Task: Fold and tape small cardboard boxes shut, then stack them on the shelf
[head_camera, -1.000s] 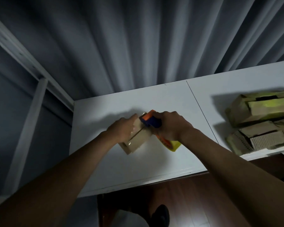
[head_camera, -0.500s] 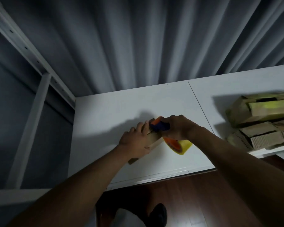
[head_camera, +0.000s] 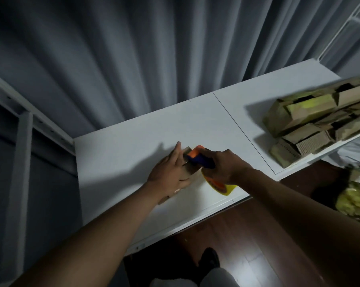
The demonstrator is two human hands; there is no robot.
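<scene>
Left hand flat with straight fingers; right hand curled tight.

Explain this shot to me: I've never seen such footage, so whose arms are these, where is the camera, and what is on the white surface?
There is no machine here: a person wears the camera on their head, so you look down along their own arms. The left hand lies on a small cardboard box on the white shelf, fingers fairly straight. The right hand grips a tape dispenser, blue and orange, with a yellow tape roll, held against the box. At the right sits a pile of cardboard boxes, some bearing yellow tape. Grey curtains hang behind.
</scene>
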